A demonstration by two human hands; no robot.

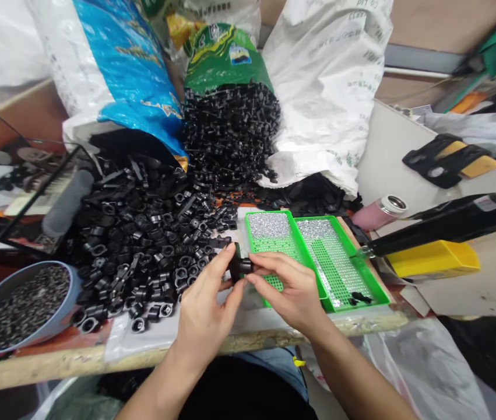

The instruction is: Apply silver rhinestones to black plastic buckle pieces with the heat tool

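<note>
My left hand (207,303) pinches a flat black plastic part (236,269) between thumb and fingers, above the front of the bench. From the right, my right hand (289,286) grips a short black cylindrical piece (245,266) with its fingertips. The two pieces touch, but whether they are joined I cannot tell. Beneath and beside my right hand lie two green trays (322,286) with small silvery parts (269,224) gathered at their far ends. A big heap of black plastic parts (160,245) spreads to the left of my hands.
A blue bowl (74,291) of tiny dark parts stands front left. Sacks stand behind, a green one (230,58) spilling black pieces. To the right are a black power screwdriver (440,224), a yellow holder (435,261) and a pink flask (372,216). The bench's front edge (274,338) runs below.
</note>
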